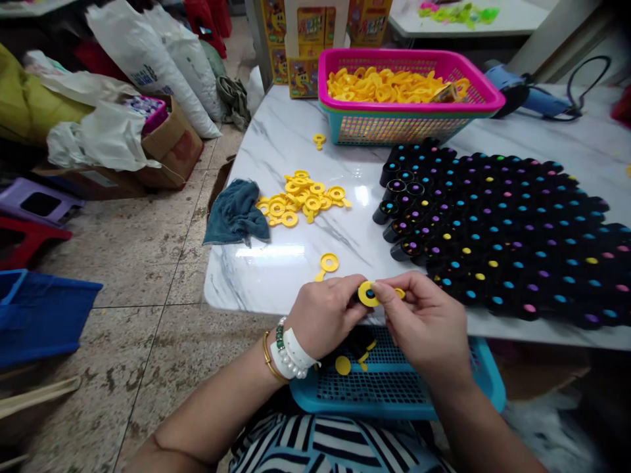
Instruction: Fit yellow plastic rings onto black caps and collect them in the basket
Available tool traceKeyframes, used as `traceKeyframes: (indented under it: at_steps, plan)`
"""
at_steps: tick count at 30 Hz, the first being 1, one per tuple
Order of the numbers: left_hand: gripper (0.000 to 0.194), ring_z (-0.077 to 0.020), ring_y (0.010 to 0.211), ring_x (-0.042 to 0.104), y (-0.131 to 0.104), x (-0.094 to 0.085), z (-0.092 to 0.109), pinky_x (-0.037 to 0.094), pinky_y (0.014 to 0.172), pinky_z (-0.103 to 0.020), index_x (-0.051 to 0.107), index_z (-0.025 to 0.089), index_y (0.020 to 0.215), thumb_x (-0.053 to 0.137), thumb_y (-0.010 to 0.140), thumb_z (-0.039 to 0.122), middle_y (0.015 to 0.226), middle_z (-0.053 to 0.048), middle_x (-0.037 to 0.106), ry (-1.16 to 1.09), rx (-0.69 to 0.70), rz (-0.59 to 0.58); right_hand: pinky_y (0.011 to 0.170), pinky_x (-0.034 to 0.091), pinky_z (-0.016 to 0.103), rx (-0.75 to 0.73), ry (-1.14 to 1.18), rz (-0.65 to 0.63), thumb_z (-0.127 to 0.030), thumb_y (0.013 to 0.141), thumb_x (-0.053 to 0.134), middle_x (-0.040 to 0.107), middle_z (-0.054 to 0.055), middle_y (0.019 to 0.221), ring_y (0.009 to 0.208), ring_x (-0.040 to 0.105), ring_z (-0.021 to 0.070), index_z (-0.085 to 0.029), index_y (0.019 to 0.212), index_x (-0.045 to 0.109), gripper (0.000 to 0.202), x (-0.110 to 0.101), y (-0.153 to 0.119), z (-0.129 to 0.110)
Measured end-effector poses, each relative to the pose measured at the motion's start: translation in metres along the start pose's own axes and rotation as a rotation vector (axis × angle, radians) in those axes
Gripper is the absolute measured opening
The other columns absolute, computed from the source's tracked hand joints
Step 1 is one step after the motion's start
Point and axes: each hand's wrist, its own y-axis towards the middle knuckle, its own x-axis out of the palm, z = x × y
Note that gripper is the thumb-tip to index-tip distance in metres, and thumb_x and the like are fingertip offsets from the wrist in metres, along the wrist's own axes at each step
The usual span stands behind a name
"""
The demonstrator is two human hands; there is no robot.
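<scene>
My left hand grips a short black tube, mostly hidden by the fingers. At the tube's end sits a yellow plastic ring with a tab, and the tube's blue centre shows through its hole. My right hand pinches that ring and its tab between thumb and fingers. Just beyond my hands, a single yellow ring lies on the table. A pile of similar rings lies further back. To the right, rows of black tubes with coloured dots on their ends stand packed together.
Below my hands, a blue basket holds several black and yellow pieces. A pink-rimmed basket full of yellow rings stands at the back of the marbled table. A dark cloth lies at the left edge. Behind is a blue power tool.
</scene>
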Motion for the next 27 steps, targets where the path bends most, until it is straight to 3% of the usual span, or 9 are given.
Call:
traceKeyframes:
  at_steps: [6,10,14,19,23,27]
  plan:
    - [0.015,-0.0125,0.062,0.061,-0.001,0.001,0.001,0.046,0.059,-0.023,0.064,0.019,0.098,0.06,0.083,0.02,0.072,0.001,0.068,0.013,-0.008,0.066,0.031,0.025,0.018,0.033,0.009,-0.018,-0.041,0.08,0.07,0.048,-0.006,0.046,0.034,0.036,0.0063,-0.018,0.076,0.064,0.024,-0.001,0.001,0.001]
    - [0.021,-0.0101,0.056,0.059,0.001,-0.007,0.006,0.045,0.055,-0.021,0.065,0.017,0.1,0.065,0.08,0.021,0.069,0.002,0.067,-0.124,-0.062,0.015,0.031,0.026,0.018,0.038,0.056,-0.02,-0.041,0.081,0.069,0.048,-0.007,0.047,0.034,0.036,0.0063,-0.019,0.076,0.06,0.025,0.001,0.001,0.002]
    - [0.019,-0.0084,0.052,0.055,0.007,-0.014,0.008,0.041,0.05,-0.019,0.065,0.016,0.092,0.058,0.088,0.033,0.062,0.002,0.063,-0.254,-0.183,-0.026,0.034,0.025,0.018,0.031,0.068,-0.055,-0.04,0.084,0.067,0.046,-0.007,0.051,0.037,0.036,0.0065,-0.02,0.077,0.056,0.024,0.002,0.001,0.004]
    - [0.022,-0.0089,0.052,0.053,0.004,-0.006,0.011,0.041,0.051,-0.02,0.062,0.017,0.088,0.048,0.095,0.033,0.06,0.003,0.059,-0.244,-0.238,-0.015,0.038,0.024,0.02,-0.044,-0.003,-0.037,-0.041,0.087,0.062,0.04,-0.008,0.051,0.041,0.034,0.008,-0.021,0.075,0.053,0.024,0.004,0.001,0.008]
    - [0.024,-0.0131,0.066,0.059,-0.008,0.004,0.012,0.047,0.063,-0.024,0.057,0.017,0.113,0.052,0.092,0.029,0.074,0.0,0.062,-0.142,-0.122,0.101,0.044,0.034,0.021,-0.109,-0.008,-0.02,-0.039,0.088,0.061,0.052,-0.003,0.062,0.05,0.042,0.01,-0.019,0.078,0.061,0.022,0.004,0.0,0.009]
    - [0.03,-0.0178,0.086,0.059,-0.013,0.01,0.008,0.051,0.075,-0.03,0.056,0.018,0.117,0.058,0.089,0.029,0.096,-0.007,0.06,-0.02,-0.002,0.184,0.055,0.044,0.024,-0.115,0.137,-0.05,-0.037,0.09,0.058,0.056,0.001,0.08,0.062,0.051,0.0123,-0.018,0.105,0.07,0.027,-0.001,-0.005,0.013]
